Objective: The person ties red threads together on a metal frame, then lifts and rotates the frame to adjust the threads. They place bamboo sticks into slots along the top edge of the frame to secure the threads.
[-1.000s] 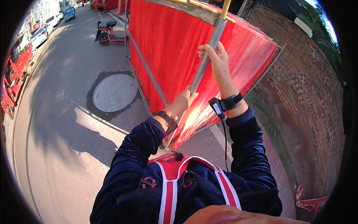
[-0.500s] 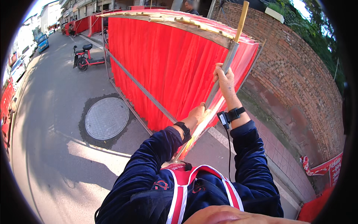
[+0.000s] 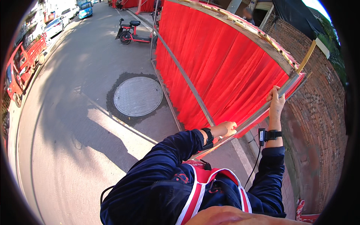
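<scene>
A tall rack stands in front of me, hung with long red cloth-like strips [image 3: 210, 63] whose lower edges look ragged. Its near corner is a grey post [image 3: 258, 114], slanting across the picture, with a bamboo pole [image 3: 306, 56] sticking out past its top. High on this post my right hand [image 3: 276, 101] is closed around it. Lower down, my left hand [image 3: 226, 129] has its fingers curled in against the same post. A grey diagonal brace [image 3: 187, 80] crosses the red strips and ends close to my left hand. Bamboo poles [image 3: 258, 32] lie along the rack's top.
A round manhole cover [image 3: 138, 96] lies in the road left of the rack. Beyond it stands a red electric scooter [image 3: 135, 33]. A brick wall [image 3: 318, 108] runs along the right. A red cargo vehicle [image 3: 24, 69] and cars line the far left. Someone [image 3: 248, 15] is behind the rack.
The rack, scooter and manhole cover now sit farther right in the picture, and the post leans more to the right. Both hands shifted right with the post and stayed at it.
</scene>
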`<state>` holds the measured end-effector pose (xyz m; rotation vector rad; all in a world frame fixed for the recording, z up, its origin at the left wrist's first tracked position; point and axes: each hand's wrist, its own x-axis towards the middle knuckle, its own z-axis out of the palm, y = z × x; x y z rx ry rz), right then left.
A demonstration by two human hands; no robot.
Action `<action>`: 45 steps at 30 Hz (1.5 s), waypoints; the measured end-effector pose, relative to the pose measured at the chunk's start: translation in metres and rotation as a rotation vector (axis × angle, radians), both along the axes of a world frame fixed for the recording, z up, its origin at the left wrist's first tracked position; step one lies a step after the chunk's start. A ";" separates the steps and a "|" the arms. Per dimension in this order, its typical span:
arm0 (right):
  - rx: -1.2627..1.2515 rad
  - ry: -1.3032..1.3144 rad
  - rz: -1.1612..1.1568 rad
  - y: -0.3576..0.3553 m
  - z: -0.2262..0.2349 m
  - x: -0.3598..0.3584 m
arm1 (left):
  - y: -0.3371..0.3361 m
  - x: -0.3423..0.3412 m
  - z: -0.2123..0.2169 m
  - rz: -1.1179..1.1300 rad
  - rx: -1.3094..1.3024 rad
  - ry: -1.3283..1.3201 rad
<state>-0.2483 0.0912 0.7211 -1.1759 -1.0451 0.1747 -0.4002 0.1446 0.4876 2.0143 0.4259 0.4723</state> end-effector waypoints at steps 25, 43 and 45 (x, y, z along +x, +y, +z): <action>0.034 -0.021 0.001 0.001 -0.003 -0.007 | -0.022 -0.003 0.026 0.016 0.072 -0.208; -0.152 0.085 0.398 -0.010 -0.045 0.009 | -0.033 0.103 -0.020 0.450 -0.532 -0.270; -0.209 0.107 0.448 -0.010 -0.054 0.013 | -0.038 0.102 -0.022 0.500 -0.525 -0.263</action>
